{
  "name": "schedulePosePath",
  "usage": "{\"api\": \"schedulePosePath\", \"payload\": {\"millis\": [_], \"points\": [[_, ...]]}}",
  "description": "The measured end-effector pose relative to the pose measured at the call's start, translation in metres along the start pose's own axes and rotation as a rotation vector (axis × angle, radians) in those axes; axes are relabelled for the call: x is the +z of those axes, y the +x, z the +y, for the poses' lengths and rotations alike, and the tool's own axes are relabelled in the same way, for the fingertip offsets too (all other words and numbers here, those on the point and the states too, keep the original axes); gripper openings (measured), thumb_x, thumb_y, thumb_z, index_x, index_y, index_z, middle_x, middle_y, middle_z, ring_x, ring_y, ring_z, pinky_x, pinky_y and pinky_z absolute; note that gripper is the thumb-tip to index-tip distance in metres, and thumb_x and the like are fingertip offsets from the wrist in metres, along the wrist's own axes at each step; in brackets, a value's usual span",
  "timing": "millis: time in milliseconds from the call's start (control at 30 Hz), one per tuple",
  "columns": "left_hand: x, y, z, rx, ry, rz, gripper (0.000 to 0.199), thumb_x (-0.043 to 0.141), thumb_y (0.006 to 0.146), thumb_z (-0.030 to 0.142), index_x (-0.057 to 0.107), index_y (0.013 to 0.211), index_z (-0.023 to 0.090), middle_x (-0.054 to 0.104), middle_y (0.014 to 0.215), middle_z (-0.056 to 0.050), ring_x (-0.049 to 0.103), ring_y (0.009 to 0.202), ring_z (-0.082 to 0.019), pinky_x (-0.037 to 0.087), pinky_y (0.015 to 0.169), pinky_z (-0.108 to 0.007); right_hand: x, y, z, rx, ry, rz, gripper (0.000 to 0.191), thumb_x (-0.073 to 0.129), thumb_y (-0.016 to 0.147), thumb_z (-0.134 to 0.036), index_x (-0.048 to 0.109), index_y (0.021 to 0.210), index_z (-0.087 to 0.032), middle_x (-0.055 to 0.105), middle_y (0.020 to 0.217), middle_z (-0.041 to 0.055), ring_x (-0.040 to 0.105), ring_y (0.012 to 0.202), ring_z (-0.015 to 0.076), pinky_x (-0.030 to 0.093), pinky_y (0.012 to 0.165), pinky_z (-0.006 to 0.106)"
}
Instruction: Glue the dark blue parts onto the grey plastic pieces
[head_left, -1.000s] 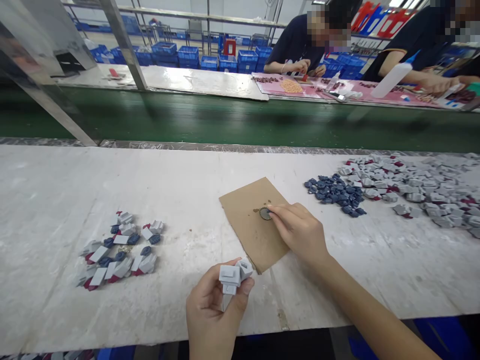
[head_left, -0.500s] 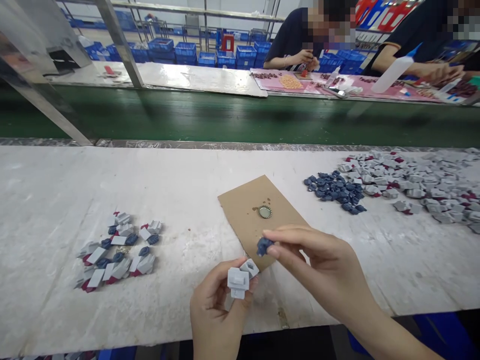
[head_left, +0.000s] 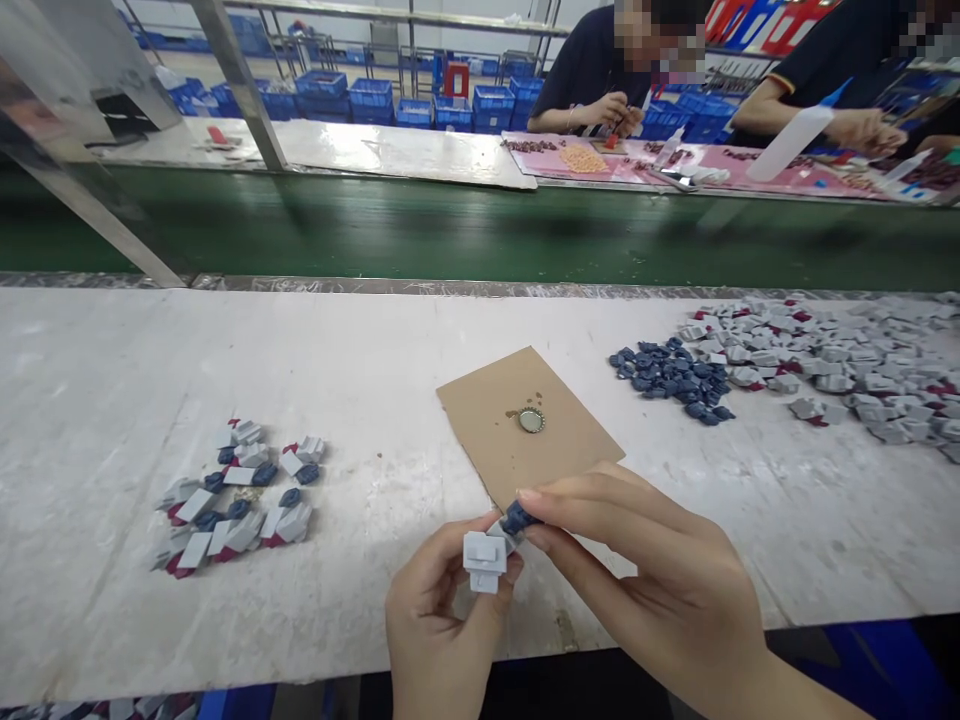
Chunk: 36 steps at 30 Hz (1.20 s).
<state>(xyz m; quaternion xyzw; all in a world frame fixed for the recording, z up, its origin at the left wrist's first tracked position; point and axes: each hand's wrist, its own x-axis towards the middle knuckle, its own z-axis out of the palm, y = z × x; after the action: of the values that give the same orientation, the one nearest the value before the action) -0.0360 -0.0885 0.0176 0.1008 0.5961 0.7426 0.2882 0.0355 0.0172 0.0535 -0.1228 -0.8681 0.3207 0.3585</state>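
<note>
Dark blue, a small piece sits pinched in the right hand, apparently touching the stub that slants rightward and away from the grey block held in the left hand; cardboard lies just beyond.

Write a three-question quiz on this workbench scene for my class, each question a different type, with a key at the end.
1. Multiple choice: what does the person's right hand hold?
A) a paintbrush
B) a dark blue piece
C) a pair of scissors

2. True or false: the person's left hand is empty.

3. Fill in the missing word: the round bottle cap lies on a piece of brown ____.

Key:
1. B
2. False; it holds a grey part.
3. cardboard
</note>
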Motion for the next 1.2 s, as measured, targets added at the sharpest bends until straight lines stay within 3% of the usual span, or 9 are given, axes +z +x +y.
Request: {"api": "schedulePosePath", "payload": {"millis": [167,300,467,700,833,933,1067,1200], "points": [[-0.001,0.0,0.0,-0.028,0.002,0.002,0.01,0.073,0.065,0.023,0.074,0.075,0.026,0.072,0.068,0.004,0.063,0.063,-0.007,0.048,0.06,-0.007,-0.001,0.001,-0.001,-0.057,-0.031,-0.012,0.029,0.058,0.076,0.0,0.063,0.098,-0.018,0.069,0.081,0.003,0.062,0.069,0.0121,0.051,0.058,0.024],[0.0,-0.002,0.001,-0.096,-0.005,0.046,0.013,0.074,0.066,0.025,0.074,0.078,0.024,0.072,0.068,0.004,0.064,0.058,-0.008,0.05,0.059,-0.009,0.001,-0.002,-0.001,-0.019,0.022,-0.054,0.027,0.056,0.078,-0.001,0.062,0.097,-0.019,0.068,0.079,0.0022,0.059,0.066,0.0111,0.049,0.055,0.022],[-0.001,-0.004,-0.006,-0.034,0.013,0.049,0.013,0.072,0.068,0.021,0.074,0.08,0.027,0.071,0.065,0.006,0.064,0.057,-0.009,0.052,0.06,-0.012,0.006,-0.009,0.005,0.036,0.083,-0.117,0.023,0.053,0.081,-0.002,0.06,0.093,-0.02,0.063,0.073,0.0014,0.054,0.062,0.0113,0.046,0.053,0.024],[-0.004,-0.001,-0.012,0.012,0.073,0.011,0.014,0.069,0.072,0.021,0.073,0.083,0.026,0.068,0.062,0.005,0.06,0.052,-0.008,0.049,0.055,-0.014,0.017,-0.009,0.01,0.118,0.159,-0.059,0.016,0.053,0.081,-0.004,0.062,0.083,-0.017,0.061,0.065,0.0004,0.053,0.059,0.0101,0.045,0.052,0.022],[-0.007,0.006,-0.013,-0.149,0.0,-0.061,0.005,0.069,0.072,0.024,0.072,0.074,0.02,0.064,0.053,0.004,0.057,0.051,-0.007,0.045,0.055,-0.012,0.019,-0.015,0.016,0.177,0.235,-0.077,0.018,0.055,0.082,-0.007,0.065,0.09,-0.019,0.064,0.07,0.0001,0.057,0.063,0.0098,0.047,0.055,0.022],[-0.008,0.01,-0.012,-0.3,-0.133,-0.123,0.012,0.07,0.071,0.028,0.069,0.068,0.016,0.061,0.054,0.003,0.054,0.048,-0.006,0.045,0.052,-0.014,0.014,-0.012,0.021,0.154,0.216,-0.117,0.024,0.052,0.085,-0.011,0.064,0.102,-0.025,0.068,0.081,-0.0004,0.061,0.075,0.0118,0.049,0.07,0.028],[-0.005,0.009,-0.006,-0.347,-0.165,-0.117,0.013,0.069,0.071,0.027,0.066,0.074,0.015,0.059,0.062,0.001,0.052,0.053,-0.01,0.047,0.047,-0.019,0.006,0.004,0.022,0.308,0.177,0.022,0.03,0.039,0.093,-0.026,0.058,0.116,-0.027,0.065,0.107,0.0032,0.058,0.099,0.0168,0.049,0.081,0.034],[-0.004,0.008,0.0,-0.46,-0.347,-0.141,0.026,0.07,0.065,0.038,0.06,0.076,0.017,0.049,0.065,0.002,0.043,0.052,-0.01,0.038,0.034,-0.016,0.003,0.007,0.019,0.34,0.243,0.058,0.032,0.038,0.093,-0.032,0.052,0.122,-0.027,0.062,0.11,0.0044,0.058,0.099,0.0158,0.051,0.078,0.03]]}}
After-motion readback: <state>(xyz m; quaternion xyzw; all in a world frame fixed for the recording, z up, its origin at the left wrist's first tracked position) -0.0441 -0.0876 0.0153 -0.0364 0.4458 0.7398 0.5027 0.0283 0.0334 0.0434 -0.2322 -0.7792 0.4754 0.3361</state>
